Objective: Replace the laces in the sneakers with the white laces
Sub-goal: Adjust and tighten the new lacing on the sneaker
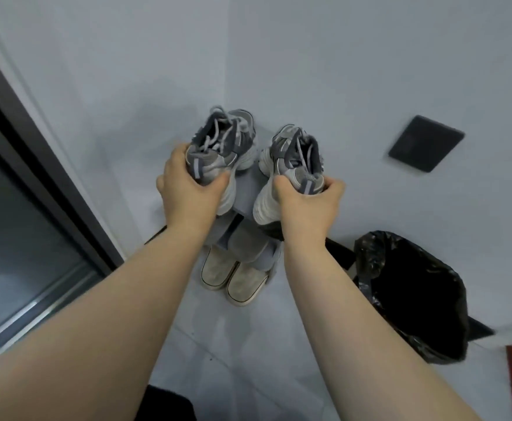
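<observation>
Two grey-and-white sneakers with grey laces sit on top of a small grey shoe rack (pixel 247 192) in the corner. My left hand (pixel 188 189) grips the heel of the left sneaker (pixel 223 147). My right hand (pixel 309 202) grips the heel of the right sneaker (pixel 294 159). Both sneakers point toes away from me toward the wall. No white laces are in view.
A pair of beige slip-on shoes (pixel 233 276) stands on the floor under the rack. A bin lined with a black bag (pixel 409 296) stands to the right. A dark wall plate (pixel 426 143) is on the right wall. A glass door frame (pixel 36 165) runs along the left.
</observation>
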`<action>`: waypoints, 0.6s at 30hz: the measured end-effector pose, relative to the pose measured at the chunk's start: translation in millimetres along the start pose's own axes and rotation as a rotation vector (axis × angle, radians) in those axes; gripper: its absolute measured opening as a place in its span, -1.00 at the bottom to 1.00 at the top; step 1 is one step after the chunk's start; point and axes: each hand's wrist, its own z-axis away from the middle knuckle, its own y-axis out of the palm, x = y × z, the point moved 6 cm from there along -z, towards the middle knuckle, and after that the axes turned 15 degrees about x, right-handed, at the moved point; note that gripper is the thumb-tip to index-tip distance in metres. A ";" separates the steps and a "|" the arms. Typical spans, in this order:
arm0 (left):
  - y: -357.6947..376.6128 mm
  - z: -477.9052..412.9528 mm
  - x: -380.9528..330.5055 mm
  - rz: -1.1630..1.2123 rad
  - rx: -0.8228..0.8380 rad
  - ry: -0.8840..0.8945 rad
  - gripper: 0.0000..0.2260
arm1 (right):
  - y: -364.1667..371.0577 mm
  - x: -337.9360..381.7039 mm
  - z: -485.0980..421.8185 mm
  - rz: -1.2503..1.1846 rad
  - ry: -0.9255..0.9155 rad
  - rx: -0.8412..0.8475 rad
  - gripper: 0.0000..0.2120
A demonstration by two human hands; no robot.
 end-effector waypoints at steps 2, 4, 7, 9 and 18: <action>7.2 -8.9 4.3 0.017 -0.024 0.022 -0.56 | 12.8 -3.7 -18.1 0.001 -0.006 -0.009 -0.49; 13.0 -16.8 7.8 0.013 -0.033 0.031 -0.53 | 21.8 -6.9 -29.5 0.024 -0.008 -0.042 -0.47; 23.9 -26.6 9.6 0.010 0.036 0.048 -0.45 | 35.0 -13.1 -30.8 0.097 -0.012 -0.059 -0.34; 26.3 -30.7 10.7 0.028 0.073 0.030 -0.43 | 41.6 -17.3 -22.4 0.134 -0.003 -0.034 -0.26; -4.4 -34.6 17.8 -0.257 0.043 -0.184 -0.42 | 10.0 -22.6 9.6 0.255 0.094 0.420 -0.22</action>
